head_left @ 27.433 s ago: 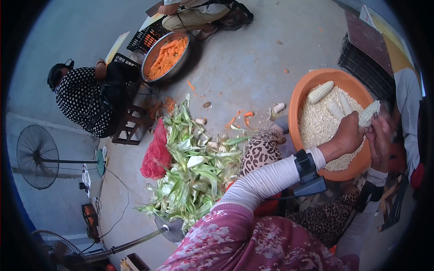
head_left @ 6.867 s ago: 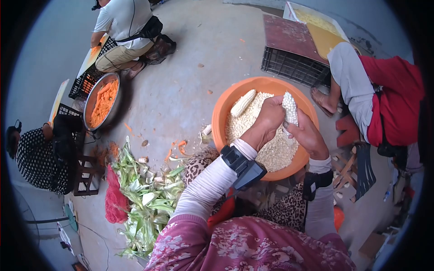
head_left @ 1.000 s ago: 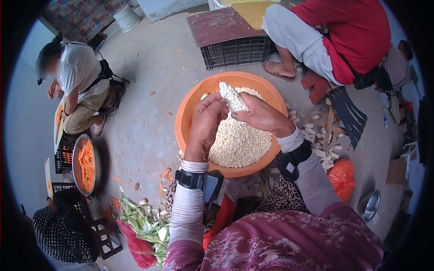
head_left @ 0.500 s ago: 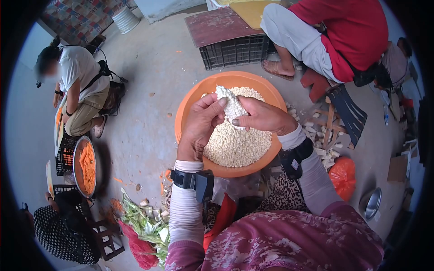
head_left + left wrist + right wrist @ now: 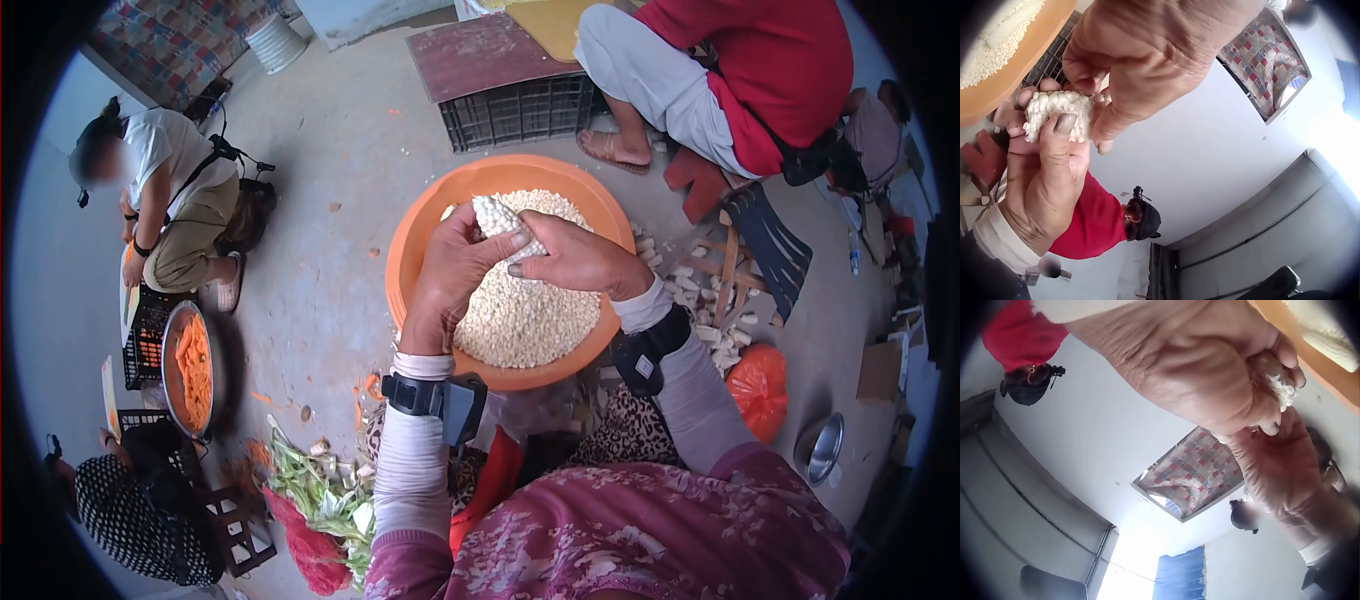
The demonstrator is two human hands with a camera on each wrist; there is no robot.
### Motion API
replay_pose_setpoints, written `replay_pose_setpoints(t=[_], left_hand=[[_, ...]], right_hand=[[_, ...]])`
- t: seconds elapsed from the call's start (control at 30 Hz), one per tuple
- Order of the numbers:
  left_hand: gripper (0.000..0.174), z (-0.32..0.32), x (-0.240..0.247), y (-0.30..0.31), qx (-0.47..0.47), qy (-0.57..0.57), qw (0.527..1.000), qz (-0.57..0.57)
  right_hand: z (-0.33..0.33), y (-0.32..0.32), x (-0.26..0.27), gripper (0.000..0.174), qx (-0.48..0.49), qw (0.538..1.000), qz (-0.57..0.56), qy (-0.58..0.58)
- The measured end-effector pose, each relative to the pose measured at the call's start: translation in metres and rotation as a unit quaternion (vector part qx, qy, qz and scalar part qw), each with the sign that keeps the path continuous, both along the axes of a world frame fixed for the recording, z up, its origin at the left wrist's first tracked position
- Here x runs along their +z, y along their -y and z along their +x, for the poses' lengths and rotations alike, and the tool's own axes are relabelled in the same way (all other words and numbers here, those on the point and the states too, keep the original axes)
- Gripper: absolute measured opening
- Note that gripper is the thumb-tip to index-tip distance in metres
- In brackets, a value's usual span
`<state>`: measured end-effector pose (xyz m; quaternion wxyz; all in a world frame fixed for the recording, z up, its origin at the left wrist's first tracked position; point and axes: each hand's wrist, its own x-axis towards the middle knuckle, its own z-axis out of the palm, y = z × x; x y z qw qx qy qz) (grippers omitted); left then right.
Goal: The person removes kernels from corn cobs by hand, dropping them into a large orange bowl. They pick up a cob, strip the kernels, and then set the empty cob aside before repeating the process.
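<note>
Over an orange basin [image 5: 410, 290] of loose white kernels [image 5: 530, 320], both hands hold one white corn cob [image 5: 492, 213]. My right hand [image 5: 590, 258] grips its lower end, thumb laid along the kernels. From the other side my left hand [image 5: 445, 275] holds the upper part, its thumb pressing on the rows. The left wrist view shows the cob [image 5: 1041, 109] still carrying many kernels, with the right thumb on it. In the right wrist view the right palm covers most of the cob. A second corn cob [image 5: 1335, 350] lies in the basin.
Stripped cob pieces [image 5: 725, 345] litter the floor at right beside a red plastic bag [image 5: 757, 395]. Husks [image 5: 320, 490] lie at lower left. A black crate [image 5: 520, 112] and a seated person in red [image 5: 765, 70] are beyond the basin. Carrots fill a metal bowl [image 5: 172, 375].
The head view has swung rightward, bringing the basin to the middle; several cobs lay in it at first. Over the last second the left thumb has slid across the cob towards the right thumb.
</note>
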<state>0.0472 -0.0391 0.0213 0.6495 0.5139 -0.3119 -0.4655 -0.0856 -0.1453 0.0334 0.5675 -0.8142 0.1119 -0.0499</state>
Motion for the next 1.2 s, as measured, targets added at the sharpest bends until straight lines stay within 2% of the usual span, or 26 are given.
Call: replay_pose_setpoints(t=[0.2, 0.33, 0.53, 0.6, 0.73, 0.83, 0.9, 1.0, 1.13, 1.2], left_hand=[[0.017, 0.011, -0.004, -0.004, 0.006, -0.070, 0.997, 0.036], [0.024, 0.007, -0.004, -0.001, 0.054, -0.075, 0.995, 0.046], [0.016, 0.005, 0.001, -0.003, 0.046, -0.045, 0.996, 0.056], [0.015, 0.005, -0.002, -0.001, 0.033, -0.015, 0.997, 0.062], [0.017, 0.001, -0.001, 0.000, 0.040, -0.021, 0.998, 0.051], [0.016, 0.003, -0.001, -0.001, 0.033, -0.021, 0.998, 0.042], [0.015, 0.005, 0.000, -0.003, 0.024, -0.097, 0.995, 0.018], [0.014, 0.007, -0.001, -0.004, 0.029, -0.122, 0.992, 0.003], [0.014, 0.010, 0.001, -0.006, 0.023, -0.105, 0.994, 0.007], [0.014, 0.009, 0.001, -0.005, 0.009, -0.093, 0.996, -0.011]], right_hand=[[0.001, -0.001, 0.000, 0.043, -0.044, 0.998, -0.005, 0.034], [0.002, -0.003, 0.006, 0.042, -0.034, 0.999, 0.027, 0.029], [0.004, -0.002, -0.009, 0.046, -0.015, 0.997, 0.061, 0.043], [0.006, -0.004, -0.014, 0.051, -0.037, 0.999, -0.027, 0.015], [0.005, -0.003, -0.011, 0.053, -0.041, 0.998, -0.055, -0.003], [0.004, -0.002, -0.006, 0.052, -0.038, 0.998, -0.043, 0.003], [0.002, -0.002, -0.003, 0.044, -0.057, 0.998, -0.004, 0.039], [0.002, 0.001, -0.004, 0.042, -0.056, 0.998, -0.003, 0.028], [0.004, 0.002, -0.006, 0.041, -0.047, 0.998, -0.035, 0.010], [0.002, -0.001, 0.002, 0.041, -0.067, 0.998, 0.014, 0.006]])
